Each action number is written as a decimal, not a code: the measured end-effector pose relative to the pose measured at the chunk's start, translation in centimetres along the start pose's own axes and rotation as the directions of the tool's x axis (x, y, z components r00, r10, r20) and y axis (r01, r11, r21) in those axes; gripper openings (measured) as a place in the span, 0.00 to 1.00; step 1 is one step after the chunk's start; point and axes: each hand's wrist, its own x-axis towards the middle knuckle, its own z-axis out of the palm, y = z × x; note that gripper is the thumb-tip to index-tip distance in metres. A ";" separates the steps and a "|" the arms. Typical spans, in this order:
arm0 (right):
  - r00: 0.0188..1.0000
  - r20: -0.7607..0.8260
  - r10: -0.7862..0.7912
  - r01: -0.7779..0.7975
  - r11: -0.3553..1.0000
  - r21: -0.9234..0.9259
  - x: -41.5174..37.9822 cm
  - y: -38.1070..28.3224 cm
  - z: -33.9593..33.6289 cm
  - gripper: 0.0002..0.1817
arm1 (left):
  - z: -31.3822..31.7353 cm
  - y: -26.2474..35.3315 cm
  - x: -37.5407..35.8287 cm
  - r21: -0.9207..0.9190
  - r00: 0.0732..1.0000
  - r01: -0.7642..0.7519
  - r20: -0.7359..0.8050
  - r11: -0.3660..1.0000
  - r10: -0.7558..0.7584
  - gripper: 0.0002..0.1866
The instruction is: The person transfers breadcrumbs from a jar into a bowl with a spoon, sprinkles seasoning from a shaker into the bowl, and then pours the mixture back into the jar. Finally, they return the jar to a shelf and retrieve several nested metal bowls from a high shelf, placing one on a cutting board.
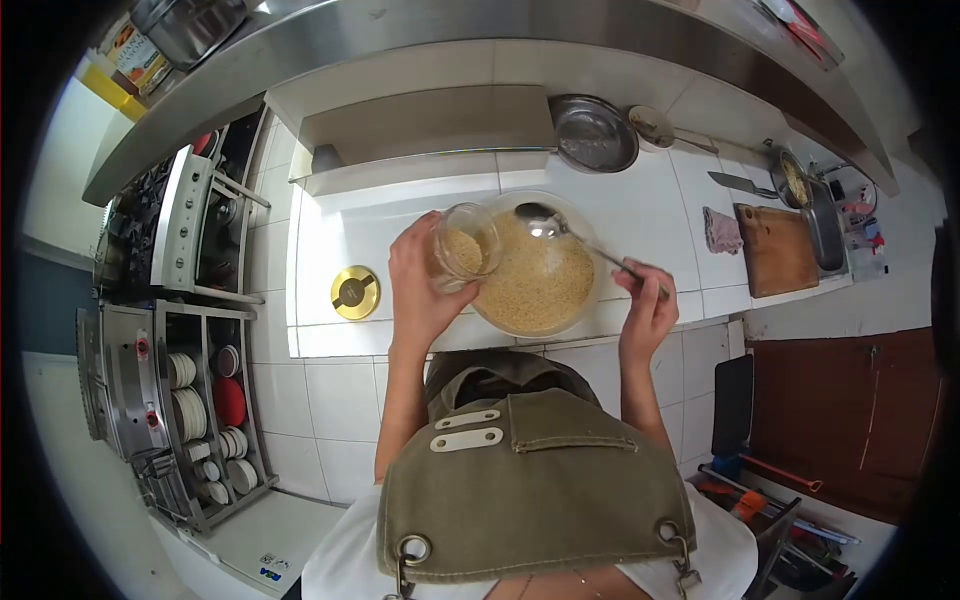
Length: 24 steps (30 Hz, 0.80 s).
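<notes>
My left hand (420, 275) is wrapped round a glass jar (468, 243), tilted at the left rim of a large clear bowl. Pale grains lie inside the jar. The bowl (588, 305) holds many of the same small tan grains. In my right hand (645, 305) is the handle of a metal spoon (545, 220), its bowl end over the far part of the grains. A round gold lid (355, 293) lies on the white tiled counter, left of my left hand.
Behind the bowl stands a round metal pan (595, 133), with a small strainer-like utensil (652, 127) beside it. At right are a knife (740, 184), a folded cloth (722, 231) and a wooden cutting board (777, 250). A steel shelf (480, 50) crosses overhead; a stove (185, 220) stands left.
</notes>
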 end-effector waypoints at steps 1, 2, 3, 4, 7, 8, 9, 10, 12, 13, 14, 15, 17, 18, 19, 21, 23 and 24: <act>0.989 -0.045 0.144 -0.144 0.989 -0.012 0.9 1.0 -0.3 0.13 | -0.4 -0.2 -0.1 0.018 1.000 0.015 -0.023 1.000 -0.015 0.46; 0.954 -0.092 0.284 -0.287 0.958 -0.019 1.5 1.9 -0.7 0.14 | -0.7 -0.4 -0.3 0.035 0.999 0.031 -0.044 0.999 -0.029 0.46; 0.954 -0.092 0.285 -0.288 0.958 -0.020 1.8 3.1 -1.3 0.14 | -1.0 -0.4 -0.3 0.064 0.998 0.023 -0.051 0.998 -0.019 0.46; 0.944 -0.085 0.319 -0.323 0.946 -0.037 2.1 4.4 -1.9 0.15 | -1.2 -0.5 -0.5 0.064 0.998 0.023 -0.053 0.998 -0.020 0.46; 0.935 -0.029 0.353 -0.354 0.931 -0.086 3.0 6.5 -2.2 0.17 | -1.6 -0.6 -0.7 0.044 0.994 0.052 -0.098 0.998 -0.048 0.44; 0.934 0.014 0.358 -0.354 0.928 -0.119 3.2 6.7 -1.9 0.17 | -1.7 -0.6 -0.8 0.043 0.993 0.057 -0.105 0.997 -0.052 0.44; 0.933 0.013 0.360 -0.356 0.927 -0.118 3.5 6.9 -1.7 0.17 | -1.8 -0.6 -0.9 0.043 0.992 0.060 -0.110 0.997 -0.055 0.44; 0.902 0.079 0.424 -0.411 0.900 -0.145 3.7 7.0 -1.4 0.16 | -1.8 -0.6 -1.0 0.044 0.993 0.061 -0.108 0.997 -0.056 0.44; 0.863 0.142 0.485 -0.460 0.870 -0.177 3.8 7.1 -0.9 0.15 | -1.7 -0.5 -1.1 0.017 0.990 0.090 -0.114 0.996 -0.088 0.44; 0.800 0.205 0.564 -0.548 0.826 -0.131 3.7 7.4 -0.7 0.15 | -1.7 -0.4 -1.2 0.017 0.990 0.090 -0.114 0.996 -0.088 0.44; 0.727 0.272 0.630 -0.632 0.769 -0.091 3.6 7.5 -0.4 0.14 | -1.7 -0.4 -1.2 0.027 0.991 0.082 -0.104 0.996 -0.079 0.44; 0.695 0.280 0.662 -0.661 0.742 -0.114 3.5 6.9 -0.1 0.14 | -1.8 -0.3 -1.3 0.037 0.993 0.073 -0.094 0.997 -0.070 0.44; 0.665 0.285 0.691 -0.687 0.715 -0.130 2.7 6.8 -0.4 0.15 | -1.8 -0.4 -1.5 0.031 0.993 0.081 -0.087 0.996 -0.078 0.44; 0.634 0.289 0.718 -0.711 0.687 -0.147 2.3 6.6 -0.5 0.15 | -1.8 -0.5 -1.6 0.025 0.993 0.088 -0.082 0.996 -0.086 0.44; 0.632 0.290 0.718 -0.712 0.687 -0.148 1.9 6.3 -0.6 0.15 | -1.8 -0.6 -1.7 0.025 0.993 0.090 -0.083 0.996 -0.088 0.44; 0.637 0.232 0.735 -0.736 0.669 -0.101 1.1 5.5 -0.7 0.13 | -1.9 -0.7 -1.9 0.036 0.993 0.091 -0.078 0.995 -0.088 0.45; 0.628 0.199 0.752 -0.752 0.652 -0.091 0.2 5.5 -1.3 0.14 | -1.9 -1.0 -2.0 0.038 0.994 0.083 -0.075 0.996 -0.080 0.45; 0.621 0.167 0.765 -0.765 0.639 -0.079 -0.2 5.5 -1.5 0.14 | -1.9 -1.1 -2.0 0.040 0.995 0.072 -0.074 0.997 -0.069 0.45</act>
